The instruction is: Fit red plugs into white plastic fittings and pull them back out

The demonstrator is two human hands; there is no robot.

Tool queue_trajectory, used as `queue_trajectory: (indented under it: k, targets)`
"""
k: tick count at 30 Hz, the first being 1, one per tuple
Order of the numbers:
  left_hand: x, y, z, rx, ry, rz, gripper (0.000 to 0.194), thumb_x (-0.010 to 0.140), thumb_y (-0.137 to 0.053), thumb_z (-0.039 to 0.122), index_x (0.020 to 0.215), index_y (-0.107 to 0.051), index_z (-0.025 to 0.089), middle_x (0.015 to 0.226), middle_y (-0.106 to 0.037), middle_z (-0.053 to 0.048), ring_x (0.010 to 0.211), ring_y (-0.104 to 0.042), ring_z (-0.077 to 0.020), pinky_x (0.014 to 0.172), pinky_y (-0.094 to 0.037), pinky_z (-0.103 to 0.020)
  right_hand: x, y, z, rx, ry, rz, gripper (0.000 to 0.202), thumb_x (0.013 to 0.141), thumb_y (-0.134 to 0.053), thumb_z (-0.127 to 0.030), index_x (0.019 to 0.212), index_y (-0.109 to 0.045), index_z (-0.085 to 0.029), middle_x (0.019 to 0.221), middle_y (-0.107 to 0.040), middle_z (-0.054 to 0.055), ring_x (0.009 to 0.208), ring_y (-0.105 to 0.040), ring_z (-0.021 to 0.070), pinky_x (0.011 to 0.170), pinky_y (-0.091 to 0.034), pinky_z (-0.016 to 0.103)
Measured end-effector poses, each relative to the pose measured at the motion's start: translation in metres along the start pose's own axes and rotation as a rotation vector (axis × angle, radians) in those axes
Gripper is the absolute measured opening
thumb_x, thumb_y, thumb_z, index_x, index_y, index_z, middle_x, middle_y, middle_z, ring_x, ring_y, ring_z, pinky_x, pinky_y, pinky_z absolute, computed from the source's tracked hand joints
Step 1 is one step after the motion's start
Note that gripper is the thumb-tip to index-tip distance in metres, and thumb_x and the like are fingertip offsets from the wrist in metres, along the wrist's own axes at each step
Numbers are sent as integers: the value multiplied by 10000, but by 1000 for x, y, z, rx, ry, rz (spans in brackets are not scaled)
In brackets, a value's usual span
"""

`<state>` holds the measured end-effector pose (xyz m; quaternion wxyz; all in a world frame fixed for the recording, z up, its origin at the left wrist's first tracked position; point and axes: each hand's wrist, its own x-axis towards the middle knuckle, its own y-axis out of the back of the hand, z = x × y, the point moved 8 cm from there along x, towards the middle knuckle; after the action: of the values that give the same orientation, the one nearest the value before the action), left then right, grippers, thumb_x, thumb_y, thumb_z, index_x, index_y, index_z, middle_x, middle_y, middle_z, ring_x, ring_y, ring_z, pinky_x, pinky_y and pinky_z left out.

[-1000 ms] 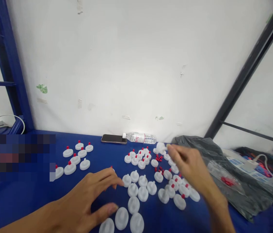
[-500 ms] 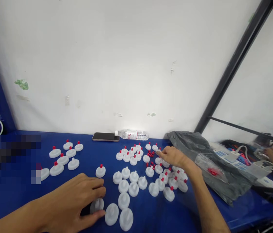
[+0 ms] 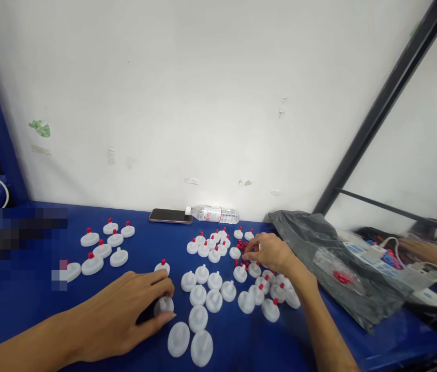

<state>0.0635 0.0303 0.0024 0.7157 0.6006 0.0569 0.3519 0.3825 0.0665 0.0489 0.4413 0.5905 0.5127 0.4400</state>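
Where the table [image 3: 241, 341] comes nearest: two uncapped white discs [image 3: 201, 348] lie side by side, just touching or nearly so, with a third a little beyond.
Left hand [image 3: 125, 305]: thumb and fingers are curled round a single disc [image 3: 163, 306], which they hold at the table's surface, left of the uncapped ones.
Middle cluster [image 3: 214, 301]: six more discs stand close together, their bare nozzles pointing up.
Right cluster [image 3: 270, 310]: discs crowd beside the right forearm, many wearing red caps.
Lone capped disc [image 3: 162, 267]: it stands just beyond the left fingers.
Left group [image 3: 92, 265]: eight discs sit well apart from the rest; one nozzle is bare.
Grey bag [image 3: 299, 227]: it lies on the right, a clear packet [image 3: 327, 263] with red pieces on top.
Right hand [image 3: 272, 251]: the fingers are bent and narrow, tips at the loose red caps [image 3: 243, 245]; whether they pinch one, I cannot tell.
Far cluster [image 3: 214, 255]: red-capped discs stand left of those caps.
Far edge: a phone [image 3: 169, 216] and a bottle [image 3: 213, 214] lie before the wall [image 3: 187, 103].
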Motion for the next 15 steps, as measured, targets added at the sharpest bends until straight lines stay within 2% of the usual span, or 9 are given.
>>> queue_trajectory:
  k: [3,6,10,15]
  targets:
    - [4,2,-6,-26,29,-39,142,1058,-561,296,1127,-685,301,1013,-759,49,714,-683,-189,696,-391,-316,-1,-4,-2,-34,-2,-1,62,884,-836,-271,887,-894,-248,946,-811,72,896,-728,227,755,-444,315]
    - [4,6,-3,-3,-8,2,199,1062,-545,262,1203,-677,311,1059,-773,44,767,-723,-192,739,-446,-307,-4,-6,-8,-56,5,1,83,899,-807,-205,888,-883,-235,955,-818,76,908,-733,227,739,-434,309]
    - [4,7,6,20,-95,53,311,1098,-450,213,1306,-658,314,1238,-766,2,909,-785,-190,781,-524,-282,-7,-6,-16,-71,26,15,158,914,-757,-132,873,-869,-236,961,-812,61,932,-727,210,730,-413,294]
    - [4,4,3,61,-94,49,325,1092,-492,218,1359,-655,308,1292,-772,-29,951,-809,-210,796,-564,-293,-4,-7,-9,-73,19,20,79,902,-811,-203,904,-872,-253,902,-797,55,862,-718,217,712,-412,307]
